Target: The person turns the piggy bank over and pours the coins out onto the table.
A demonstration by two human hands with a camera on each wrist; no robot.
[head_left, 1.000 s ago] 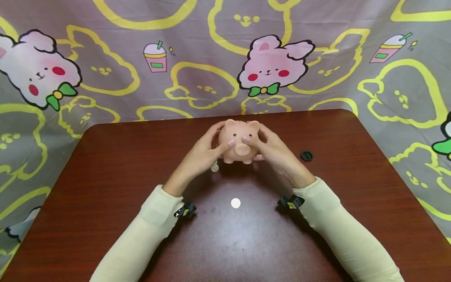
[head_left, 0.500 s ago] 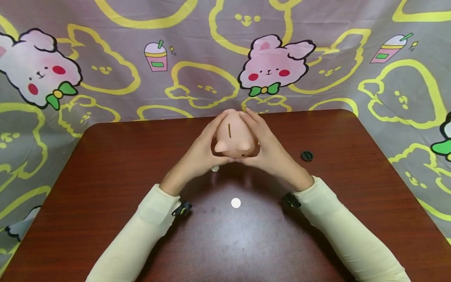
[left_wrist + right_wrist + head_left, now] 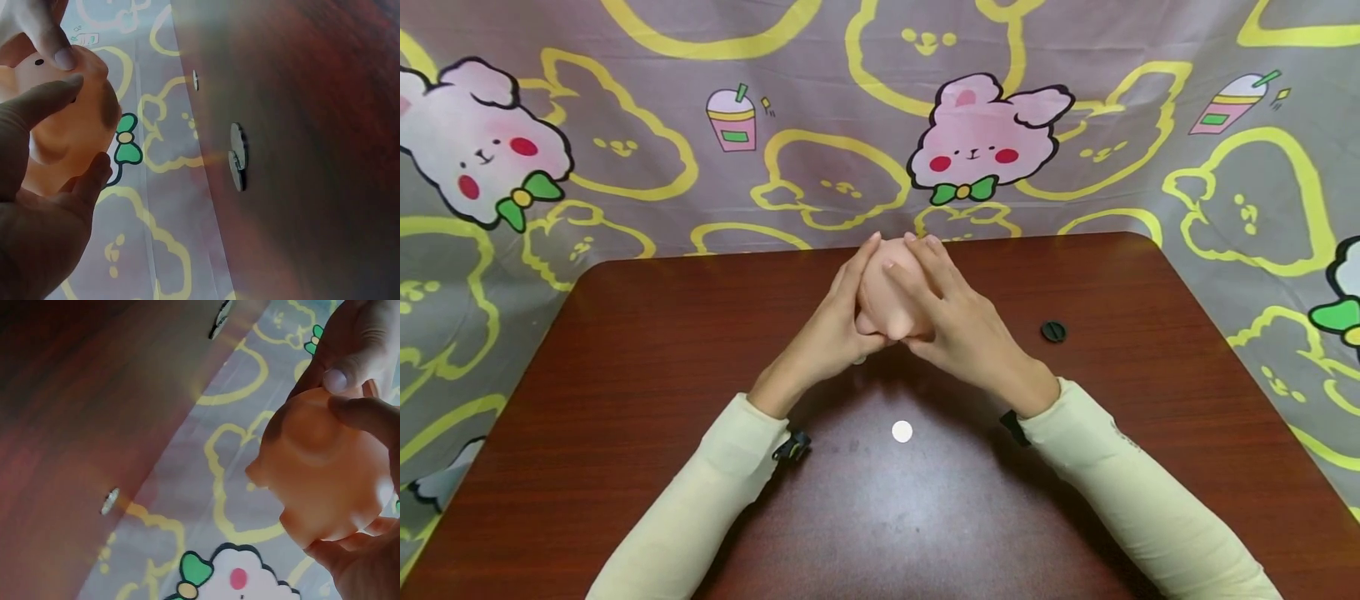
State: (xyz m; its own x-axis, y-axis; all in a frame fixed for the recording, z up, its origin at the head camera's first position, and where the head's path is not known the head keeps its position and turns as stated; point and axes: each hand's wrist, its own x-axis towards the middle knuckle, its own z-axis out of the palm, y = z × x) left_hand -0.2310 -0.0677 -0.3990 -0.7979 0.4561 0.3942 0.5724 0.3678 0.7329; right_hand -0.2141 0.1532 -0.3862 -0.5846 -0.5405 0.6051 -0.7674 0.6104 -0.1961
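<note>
Over the far part of the table, a pink piggy bank (image 3: 880, 296) is held between both hands, tipped with its back upward and its ears toward the person. The left hand (image 3: 827, 329) grips its left side, fingers up along the side and thumb low by the face. From the right, the right hand (image 3: 966, 329) holds it, one finger laid across the top. The coin slot is hidden in the head view. Two overlapping coins (image 3: 236, 147) lie on the table, largely covered by the left hand in the head view. A single coin (image 3: 110, 501) lies apart from them.
A black round slotted plug (image 3: 1053, 332) lies on the brown table (image 3: 1150, 400), right of the right hand. A bright round white spot (image 3: 902, 432) shows between the forearms. A patterned curtain (image 3: 820, 100) hangs behind the table.
The piggy bank has tipped from facing the person to back upward, then turned further. Its slot, visible half a second ago, is now hidden. The right hand has shifted left over it.
</note>
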